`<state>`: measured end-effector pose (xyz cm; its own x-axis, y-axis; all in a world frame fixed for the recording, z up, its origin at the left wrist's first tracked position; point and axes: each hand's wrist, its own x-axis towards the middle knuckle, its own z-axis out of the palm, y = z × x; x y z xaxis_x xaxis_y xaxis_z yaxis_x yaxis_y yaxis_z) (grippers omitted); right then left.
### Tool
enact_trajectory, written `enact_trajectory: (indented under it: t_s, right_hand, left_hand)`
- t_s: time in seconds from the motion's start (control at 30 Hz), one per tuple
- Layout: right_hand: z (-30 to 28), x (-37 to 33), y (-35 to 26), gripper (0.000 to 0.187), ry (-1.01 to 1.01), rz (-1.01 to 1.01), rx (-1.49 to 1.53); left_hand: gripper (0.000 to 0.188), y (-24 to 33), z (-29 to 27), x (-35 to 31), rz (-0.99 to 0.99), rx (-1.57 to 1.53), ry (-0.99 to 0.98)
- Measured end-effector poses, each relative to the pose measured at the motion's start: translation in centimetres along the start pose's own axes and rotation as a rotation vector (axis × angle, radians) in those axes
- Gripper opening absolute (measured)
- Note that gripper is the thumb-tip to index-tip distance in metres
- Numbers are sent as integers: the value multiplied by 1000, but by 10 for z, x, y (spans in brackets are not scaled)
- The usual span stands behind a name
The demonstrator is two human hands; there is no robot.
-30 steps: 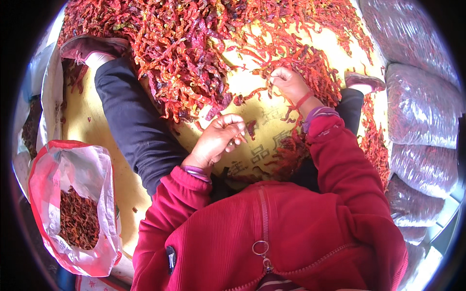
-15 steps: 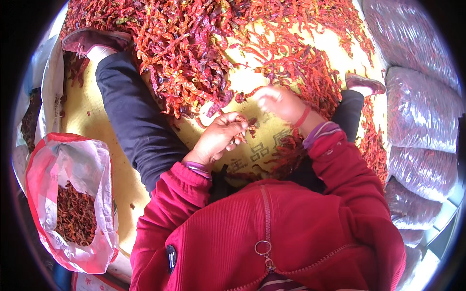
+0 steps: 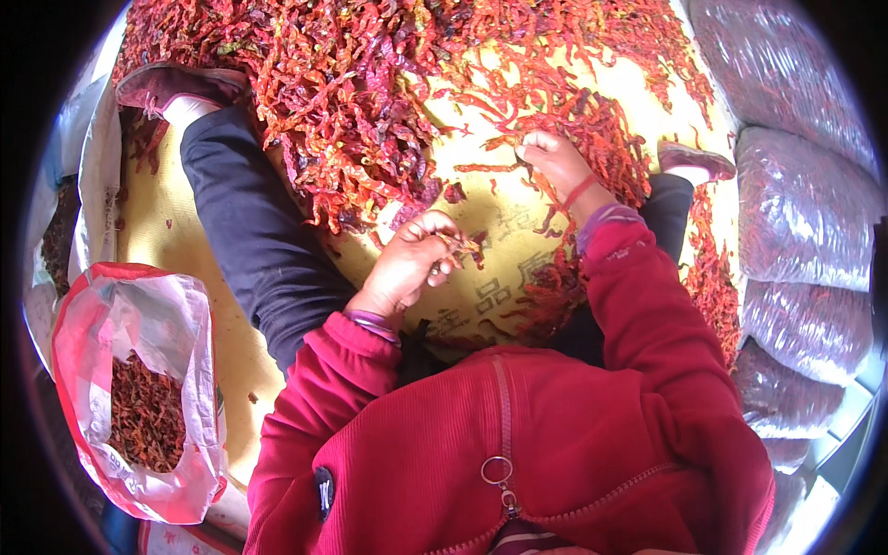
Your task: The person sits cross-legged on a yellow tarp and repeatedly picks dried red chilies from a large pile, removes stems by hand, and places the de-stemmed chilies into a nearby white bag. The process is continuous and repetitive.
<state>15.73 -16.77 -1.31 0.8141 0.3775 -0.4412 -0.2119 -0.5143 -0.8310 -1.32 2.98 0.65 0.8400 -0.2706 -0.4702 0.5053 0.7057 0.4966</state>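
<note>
My left hand [image 3: 409, 262] is closed in a pinch in front of my body, with a few shrivelled, brownish dried chili peppers [image 3: 470, 248] sticking out past the fingertips. Farther forward and to the right, my right hand [image 3: 558, 165] has its fingers pressed together on a dried chili pepper [image 3: 501, 141] at the edge of the loose red ones. Between my legs spreads a large heap of red and orange dried chilies [image 3: 347, 111], piled thickest ahead and to the left. A smaller scatter of chilies [image 3: 601, 125] lies beyond my right hand.
A yellow woven sheet [image 3: 157, 208] lies under the chilies and my outstretched legs. At the left stands an open white sack with a red rim [image 3: 199, 370], partly filled with darker chilies [image 3: 146, 416]. Clear plastic bags packed with chilies [image 3: 805, 208] line the right side.
My right hand has moved forward from the middle, and its fingers now meet a chili. My left hand has barely shifted and still holds its chilies. The sack at the left has shifted slightly.
</note>
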Motion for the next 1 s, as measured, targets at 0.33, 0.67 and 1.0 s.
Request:
enact_trajectory:
  t_s: [0.33, 0.67, 1.0]
  right_hand:
    - [15, -56, -26, 21, -470, -56, 877]
    - [44, -65, -33, 13, -580, 47, 913]
    - [61, -84, -51, 32, -568, -76, 184]
  left_hand:
    - [16, 6, 3, -6, 5, -7, -33]
    - [8, 5, 1, -6, 20, -186, -65]
    - [20, -13, 6, -3, 302, 644, -96]
